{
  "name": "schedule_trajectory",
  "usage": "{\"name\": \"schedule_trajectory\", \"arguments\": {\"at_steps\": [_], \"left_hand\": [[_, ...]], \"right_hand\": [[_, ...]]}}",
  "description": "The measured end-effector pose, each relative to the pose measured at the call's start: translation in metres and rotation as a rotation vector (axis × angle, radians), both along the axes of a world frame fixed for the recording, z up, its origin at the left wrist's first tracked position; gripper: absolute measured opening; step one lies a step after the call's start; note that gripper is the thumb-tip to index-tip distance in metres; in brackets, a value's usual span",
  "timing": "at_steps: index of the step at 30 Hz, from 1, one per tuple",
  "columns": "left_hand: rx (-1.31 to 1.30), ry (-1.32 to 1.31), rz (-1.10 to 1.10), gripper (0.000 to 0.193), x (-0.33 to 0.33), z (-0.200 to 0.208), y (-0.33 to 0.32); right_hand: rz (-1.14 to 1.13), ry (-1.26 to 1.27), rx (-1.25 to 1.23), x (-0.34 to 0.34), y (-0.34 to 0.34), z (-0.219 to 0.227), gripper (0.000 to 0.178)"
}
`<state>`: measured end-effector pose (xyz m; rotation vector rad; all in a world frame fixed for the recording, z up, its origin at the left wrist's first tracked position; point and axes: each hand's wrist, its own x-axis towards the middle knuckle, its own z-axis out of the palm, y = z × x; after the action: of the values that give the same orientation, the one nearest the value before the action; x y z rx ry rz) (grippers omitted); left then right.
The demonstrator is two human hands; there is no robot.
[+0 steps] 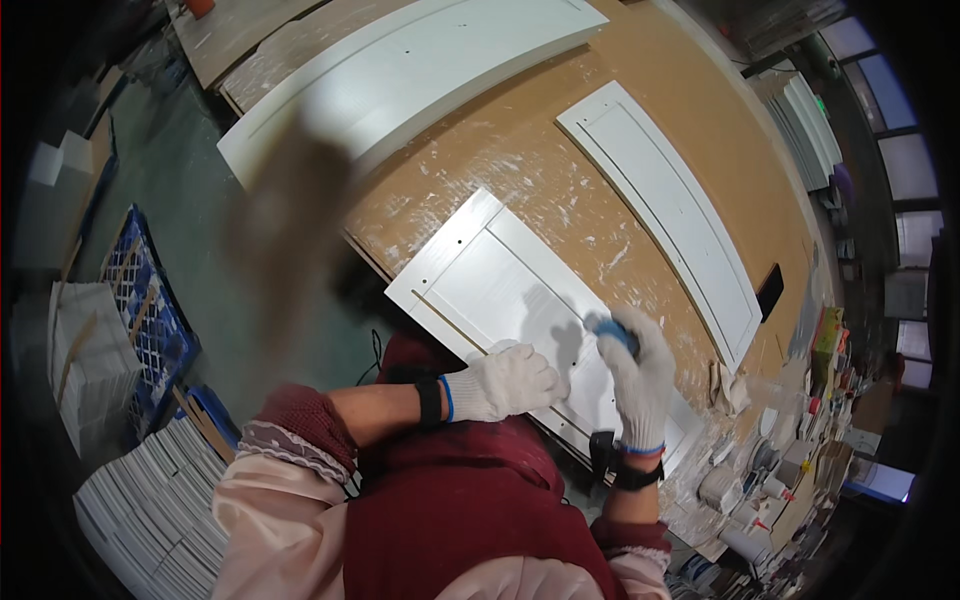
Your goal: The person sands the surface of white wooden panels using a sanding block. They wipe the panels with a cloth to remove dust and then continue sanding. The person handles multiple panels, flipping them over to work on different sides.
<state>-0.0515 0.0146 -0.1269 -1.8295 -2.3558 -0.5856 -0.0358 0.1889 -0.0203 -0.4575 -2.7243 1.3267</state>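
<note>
A white panel (510, 280) with a recessed centre, a groove and small dark holes lies slantwise on the brown worktable. My left hand (505, 382), in a white knit glove, rests at its near edge with the fingers curled; whatever may be inside them is hidden. Over the panel's right part, my gloved right hand (640, 380) is closed around a small blue rounded object (618, 335), mostly covered by the fingers, so its kind is unclear. Shadows of the hand fall on the white surface beside it.
Beyond stand a stack of white panels (420, 80) and one narrow white panel (670, 210). A black flat object (769, 292) lies near the right edge. Tools and containers (745, 490) crowd the right side. Stacked boards (155, 515) and a blue pallet (150, 310) are at left.
</note>
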Motion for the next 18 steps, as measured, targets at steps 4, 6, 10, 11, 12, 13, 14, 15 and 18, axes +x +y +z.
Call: {"name": "schedule_trajectory", "arguments": {"at_steps": [4,6,10,11,12,13,14,15,18], "left_hand": [[0.102,-0.058,0.016,0.028,0.0,-0.004,-0.001],[0.076,-0.097,0.034,0.028,0.001,0.003,-0.001],[0.132,-0.149,0.006,0.024,0.0,-0.006,-0.001],[0.172,-0.119,0.023,0.024,0.001,-0.008,-0.001],[0.212,-0.088,0.037,0.023,0.001,-0.01,-0.001],[0.239,-0.077,0.051,0.023,0.002,-0.013,0.0],[0.266,-0.066,0.062,0.023,0.003,-0.015,0.0],[0.294,-0.055,0.071,0.023,0.004,-0.018,0.001],[0.262,-0.116,0.065,0.024,0.005,-0.015,0.001]], "right_hand": [[0.321,0.143,0.201,-0.093,-0.028,-0.003,0.027],[0.431,0.155,0.295,-0.131,-0.037,-0.018,0.027],[0.473,0.141,0.324,-0.169,-0.059,-0.041,0.028],[0.49,0.138,0.327,-0.174,-0.064,-0.042,0.028],[0.504,0.135,0.331,-0.178,-0.067,-0.044,0.029],[0.519,0.166,0.344,-0.182,-0.069,-0.048,0.028],[0.529,0.162,0.36,-0.184,-0.07,-0.05,0.028],[0.538,0.159,0.378,-0.186,-0.072,-0.051,0.028],[0.548,0.153,0.445,-0.19,-0.074,-0.054,0.026]]}}
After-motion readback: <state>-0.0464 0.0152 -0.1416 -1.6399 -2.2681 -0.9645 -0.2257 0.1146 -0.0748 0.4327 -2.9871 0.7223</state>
